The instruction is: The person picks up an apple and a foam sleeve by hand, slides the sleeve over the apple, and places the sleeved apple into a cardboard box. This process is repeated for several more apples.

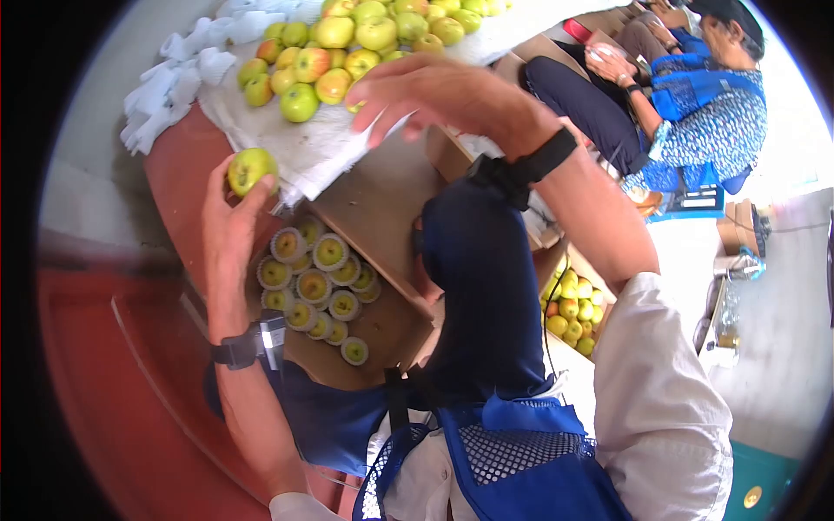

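My left hand is closed around a yellow-green apple, held up at the left above the red surface. The fingers wrap its left side and the thumb presses from below. My right hand stretches over the near edge of a heap of green and reddish apples, its fingers apart and slightly curled. These apples lie on a white cloth. Below, between my legs, an open cardboard box holds several apples in white foam nets.
White foam nets are piled at the upper left. A box of bare apples stands right of my knee. Another person sits at the upper right, hands around something pale. A red surface runs down the left.
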Motion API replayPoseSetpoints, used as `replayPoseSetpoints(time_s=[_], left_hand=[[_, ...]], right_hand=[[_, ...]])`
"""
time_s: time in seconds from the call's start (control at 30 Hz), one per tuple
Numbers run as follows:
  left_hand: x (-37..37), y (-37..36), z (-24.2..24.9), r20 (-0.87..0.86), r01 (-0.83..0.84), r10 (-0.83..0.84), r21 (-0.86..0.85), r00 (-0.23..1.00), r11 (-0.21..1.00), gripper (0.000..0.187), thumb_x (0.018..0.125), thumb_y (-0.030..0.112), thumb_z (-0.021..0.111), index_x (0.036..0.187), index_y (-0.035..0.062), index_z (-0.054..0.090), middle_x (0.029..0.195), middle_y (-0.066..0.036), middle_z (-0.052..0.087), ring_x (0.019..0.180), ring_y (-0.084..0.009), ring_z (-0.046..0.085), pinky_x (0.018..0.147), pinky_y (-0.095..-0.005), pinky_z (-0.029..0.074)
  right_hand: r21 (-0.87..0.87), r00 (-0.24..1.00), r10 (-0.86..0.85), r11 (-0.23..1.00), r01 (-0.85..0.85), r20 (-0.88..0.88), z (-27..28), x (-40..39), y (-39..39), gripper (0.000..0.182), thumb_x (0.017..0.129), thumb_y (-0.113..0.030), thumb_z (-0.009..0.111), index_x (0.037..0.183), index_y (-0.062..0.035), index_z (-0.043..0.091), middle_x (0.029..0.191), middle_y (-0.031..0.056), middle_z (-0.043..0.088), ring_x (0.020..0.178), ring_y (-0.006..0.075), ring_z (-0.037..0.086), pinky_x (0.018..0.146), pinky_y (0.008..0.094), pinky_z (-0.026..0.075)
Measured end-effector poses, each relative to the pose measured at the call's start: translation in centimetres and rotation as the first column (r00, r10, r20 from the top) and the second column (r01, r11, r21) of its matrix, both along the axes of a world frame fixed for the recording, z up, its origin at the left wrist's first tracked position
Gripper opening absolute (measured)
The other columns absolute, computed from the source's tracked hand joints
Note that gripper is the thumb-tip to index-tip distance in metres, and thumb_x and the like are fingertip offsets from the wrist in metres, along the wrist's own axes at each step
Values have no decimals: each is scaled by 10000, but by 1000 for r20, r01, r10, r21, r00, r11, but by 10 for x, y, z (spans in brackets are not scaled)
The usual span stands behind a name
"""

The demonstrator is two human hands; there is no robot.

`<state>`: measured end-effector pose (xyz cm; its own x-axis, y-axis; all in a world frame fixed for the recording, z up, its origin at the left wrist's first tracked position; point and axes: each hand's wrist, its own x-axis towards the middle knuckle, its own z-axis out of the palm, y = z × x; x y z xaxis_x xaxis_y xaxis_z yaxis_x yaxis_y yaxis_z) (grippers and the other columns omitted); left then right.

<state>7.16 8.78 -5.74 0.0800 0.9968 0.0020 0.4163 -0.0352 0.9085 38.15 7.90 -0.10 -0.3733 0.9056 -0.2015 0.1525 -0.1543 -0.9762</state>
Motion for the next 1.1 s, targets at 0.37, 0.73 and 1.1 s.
replayPoseSetpoints(time_s=[0.37, 0.73, 1.1], left_hand=[[2, 13, -28, -61, 24, -27, -50, 998, 998, 563, 931, 260, 748, 1410, 38, 551, 1200, -54, 645, 878, -99, 566, 720, -250, 458], [1, 19, -37, -75, 33, -43, -127, 996, 991, 543, 938, 278, 743, 1405, 70, 560, 1248, -42, 634, 977, -100, 583, 739, -243, 451], [1, 15, -26, -53, 26, -31, -92, 998, 995, 625, 906, 299, 771, 1422, 34, 538, 1285, -93, 631, 1036, -142, 603, 763, -265, 484]], right_hand=[[-223, 789, -483, 780, 584, 379, -174, 218, -141, 391, 992, -306, 627, 1268, -29, 634, 1005, 84, 751, 796, 154, 732, 590, 276, 497], [53, 536, -339, 877, 478, 773, -330, 252, -178, 366, 770, -161, 685, 1099, -6, 728, 938, 198, 741, 853, 314, 737, 802, 389, 570], [87, 514, -451, 806, 585, 730, -329, 256, -166, 350, 775, -258, 748, 1035, -24, 749, 941, 160, 748, 930, 273, 716, 809, 368, 545]])
